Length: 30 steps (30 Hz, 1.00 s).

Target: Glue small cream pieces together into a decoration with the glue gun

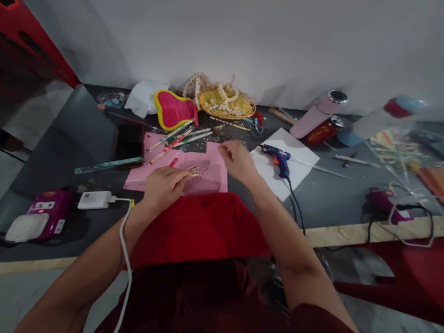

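My left hand (163,189) is closed, its fingertips pinched on a small cluster of thin pale strips (195,172) above a pink sheet (217,158). My right hand (237,162) hovers by the sheet's right edge, fingers curled together; whatever they may hold is too small to make out. Several slim patterned sticks in wrappers (171,145) lie across the sheet's upper left, with a small red piece (174,161) below them. Right of my right hand, a blue glue gun (279,158) rests on white paper (300,148). A red cloth (198,233) hangs at the table's front edge.
Along the wall stand a yellow basket (228,112) with beaded strings, a pink-and-yellow bag (175,110), a pink thermos (318,113) and a red can (326,130). At left are a phone (128,145), a white charger (95,200) and a purple power strip (50,211). A white cable (125,262) crosses my left forearm.
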Available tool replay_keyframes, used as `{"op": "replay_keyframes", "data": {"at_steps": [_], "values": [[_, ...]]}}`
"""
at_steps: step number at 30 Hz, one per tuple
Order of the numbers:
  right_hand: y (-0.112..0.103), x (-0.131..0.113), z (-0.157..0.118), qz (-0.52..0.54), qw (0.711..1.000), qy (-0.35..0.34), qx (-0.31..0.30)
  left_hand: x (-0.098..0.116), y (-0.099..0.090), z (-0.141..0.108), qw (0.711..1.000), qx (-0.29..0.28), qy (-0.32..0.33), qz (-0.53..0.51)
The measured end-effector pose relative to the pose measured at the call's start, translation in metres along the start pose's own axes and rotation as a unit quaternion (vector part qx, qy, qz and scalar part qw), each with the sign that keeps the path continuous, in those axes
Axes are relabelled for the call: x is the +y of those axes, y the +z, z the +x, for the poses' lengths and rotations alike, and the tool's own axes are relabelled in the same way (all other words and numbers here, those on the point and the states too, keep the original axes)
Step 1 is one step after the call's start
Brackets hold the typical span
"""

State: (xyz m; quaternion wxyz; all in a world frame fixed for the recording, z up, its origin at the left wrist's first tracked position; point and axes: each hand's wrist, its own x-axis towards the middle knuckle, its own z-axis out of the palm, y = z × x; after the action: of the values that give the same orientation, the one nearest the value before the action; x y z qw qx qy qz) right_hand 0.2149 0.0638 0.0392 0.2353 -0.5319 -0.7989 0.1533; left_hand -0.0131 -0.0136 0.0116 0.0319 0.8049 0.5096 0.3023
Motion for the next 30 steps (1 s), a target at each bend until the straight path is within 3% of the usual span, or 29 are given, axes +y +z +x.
{"op": "replay_keyframes", "data": {"at_steps": [3, 5, 13, 20, 24, 28, 30], "values": [[0.009, -0.024, -0.028, 0.241, 0.957, -0.002, -0.161, 0.0, 0.003, -0.001, 1.0, 0.001, 0.014, 0.014], [0.016, -0.033, -0.041, 0.326, 0.923, 0.018, -0.204, 0.0, 0.005, -0.001, 1.0, 0.0, 0.025, 0.015], [0.03, -0.03, -0.047, 0.408, 0.884, -0.007, -0.228, 0.001, 0.008, -0.001, 0.993, 0.011, 0.112, 0.024], [0.03, -0.031, -0.049, 0.466, 0.855, -0.03, -0.226, 0.006, 0.003, -0.001, 0.99, 0.038, 0.134, 0.022], [0.031, -0.034, -0.051, 0.51, 0.829, -0.019, -0.227, 0.011, 0.0, 0.0, 0.989, 0.058, 0.133, -0.009], [0.03, -0.039, -0.054, 0.59, 0.776, -0.022, -0.222, 0.013, 0.0, 0.001, 0.992, 0.067, 0.08, -0.07], [0.029, -0.04, -0.054, 0.589, 0.784, -0.03, -0.192, 0.012, 0.0, 0.002, 0.994, 0.057, 0.056, -0.075]]}}
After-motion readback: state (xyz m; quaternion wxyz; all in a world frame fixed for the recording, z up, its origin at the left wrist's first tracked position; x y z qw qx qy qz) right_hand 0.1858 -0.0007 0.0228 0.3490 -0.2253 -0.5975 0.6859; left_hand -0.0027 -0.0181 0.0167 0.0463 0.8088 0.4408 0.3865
